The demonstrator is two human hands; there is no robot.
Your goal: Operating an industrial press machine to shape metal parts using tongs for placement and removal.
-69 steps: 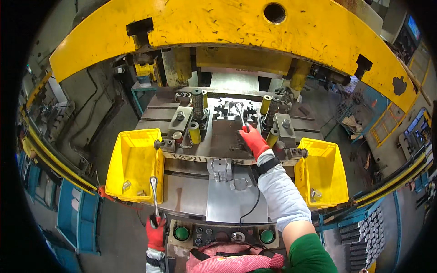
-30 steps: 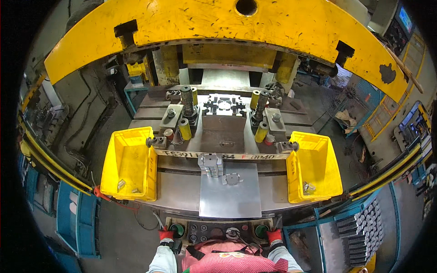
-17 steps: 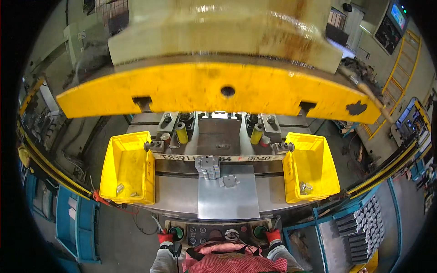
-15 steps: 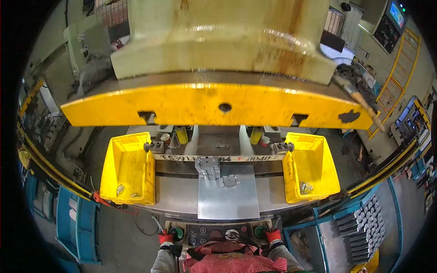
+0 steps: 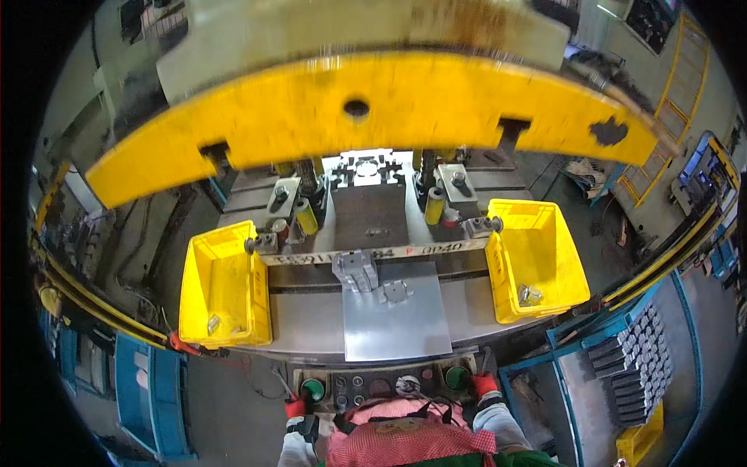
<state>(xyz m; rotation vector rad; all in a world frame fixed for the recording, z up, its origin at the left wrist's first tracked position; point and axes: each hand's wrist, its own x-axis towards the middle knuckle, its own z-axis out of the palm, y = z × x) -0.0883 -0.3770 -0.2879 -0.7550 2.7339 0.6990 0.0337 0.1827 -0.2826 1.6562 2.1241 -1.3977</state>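
Observation:
My left hand [image 5: 296, 406], in a red glove, rests at the left green button [image 5: 313, 389] of the control strip, with a thin metal rod [image 5: 280, 380] sticking up from its fist. In a matching red glove, my right hand [image 5: 484, 384] touches the right green button [image 5: 457, 377]; its fingers are too small to read. Above, the yellow press ram [image 5: 358, 117] hangs motion-blurred over the die block [image 5: 372, 216]. A flat grey sheet [image 5: 395, 315] lies on the press bed in front of the die, with a small stamped part [image 5: 394, 292] on it.
Yellow bins stand on both sides of the bed, left [image 5: 222, 288] and right [image 5: 537, 257], each holding a few small metal pieces. A rack of grey metal blanks [image 5: 634, 362] is at the lower right. Blue crates [image 5: 148, 389] line the floor at lower left.
The right hand came out of the die and both hands went to the green buttons. The yellow ram came down over the die and has since risen part way.

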